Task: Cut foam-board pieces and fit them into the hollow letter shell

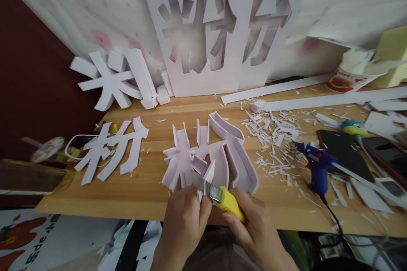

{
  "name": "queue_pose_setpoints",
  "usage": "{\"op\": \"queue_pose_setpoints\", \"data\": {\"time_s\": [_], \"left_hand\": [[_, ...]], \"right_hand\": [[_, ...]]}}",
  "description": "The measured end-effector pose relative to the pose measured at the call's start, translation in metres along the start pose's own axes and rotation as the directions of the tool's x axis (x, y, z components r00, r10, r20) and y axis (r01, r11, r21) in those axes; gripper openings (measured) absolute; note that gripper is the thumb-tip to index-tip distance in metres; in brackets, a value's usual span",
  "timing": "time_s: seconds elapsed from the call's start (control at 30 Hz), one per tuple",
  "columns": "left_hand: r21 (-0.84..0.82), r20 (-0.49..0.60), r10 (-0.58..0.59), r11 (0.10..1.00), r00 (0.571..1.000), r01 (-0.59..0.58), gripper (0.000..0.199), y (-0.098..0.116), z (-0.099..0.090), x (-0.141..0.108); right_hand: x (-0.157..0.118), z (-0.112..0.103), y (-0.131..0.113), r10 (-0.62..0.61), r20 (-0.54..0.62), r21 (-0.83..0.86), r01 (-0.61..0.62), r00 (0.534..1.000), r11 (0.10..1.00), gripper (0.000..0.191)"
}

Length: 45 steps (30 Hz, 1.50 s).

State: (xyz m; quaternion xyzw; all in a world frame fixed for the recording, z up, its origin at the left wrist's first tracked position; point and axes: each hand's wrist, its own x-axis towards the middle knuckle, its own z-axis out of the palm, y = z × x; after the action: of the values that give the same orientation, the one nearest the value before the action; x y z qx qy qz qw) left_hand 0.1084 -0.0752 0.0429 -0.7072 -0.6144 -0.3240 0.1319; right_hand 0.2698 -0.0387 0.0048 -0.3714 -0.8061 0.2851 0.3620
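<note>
My right hand (254, 224) is closed round the yellow handle of a utility knife (231, 205), whose blade points left. The blade meets a small white strip (200, 194) pinched in my left hand (187, 216). Just beyond both hands a white foam character with raised side walls (244, 165) lies on the wooden table (152, 194). Part of its near edge is hidden behind my hands and the knife.
Flat white character pieces (111, 146) lie left, with thick white ones (117, 78) behind. A cut-out board (203, 80) stands at the back. Right are scraps (276, 135), a blue glue gun (318, 165) with its cord, a black phone (346, 154) and a paper bowl (349, 76).
</note>
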Motion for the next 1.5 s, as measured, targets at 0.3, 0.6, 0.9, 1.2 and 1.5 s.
{"op": "queue_pose_setpoints", "data": {"time_s": [0.3, 0.6, 0.9, 1.2, 1.5], "left_hand": [[-0.063, -0.034, 0.010, 0.998, 0.999, -0.012, 0.028, 0.005, 0.008, -0.001], [-0.173, -0.041, 0.087, 0.980, 0.995, -0.093, 0.020, 0.013, 0.009, 0.026], [-0.430, 0.139, 0.072, 0.903, 0.988, -0.005, 0.028, 0.026, 0.042, 0.059], [-0.335, 0.112, 0.030, 0.942, 0.993, 0.009, 0.034, 0.016, 0.039, 0.053], [-0.437, 0.223, -0.031, 0.890, 0.974, 0.129, 0.041, 0.027, 0.028, 0.059]], "right_hand": [[0.002, -0.006, 0.024, -0.078, -0.070, -0.157, 0.066, 0.995, 0.985, 0.048], [0.009, -0.046, 0.015, -0.086, -0.131, -0.312, 0.042, 0.988, 0.949, 0.041], [0.006, -0.048, 0.057, 0.068, -0.309, -0.371, -0.186, 0.949, 0.910, 0.050], [0.018, -0.038, 0.062, 0.086, -0.275, -0.334, -0.179, 0.958, 0.925, 0.057], [0.004, -0.042, 0.050, 0.217, -0.253, -0.235, -0.278, 0.943, 0.931, 0.051]]}}
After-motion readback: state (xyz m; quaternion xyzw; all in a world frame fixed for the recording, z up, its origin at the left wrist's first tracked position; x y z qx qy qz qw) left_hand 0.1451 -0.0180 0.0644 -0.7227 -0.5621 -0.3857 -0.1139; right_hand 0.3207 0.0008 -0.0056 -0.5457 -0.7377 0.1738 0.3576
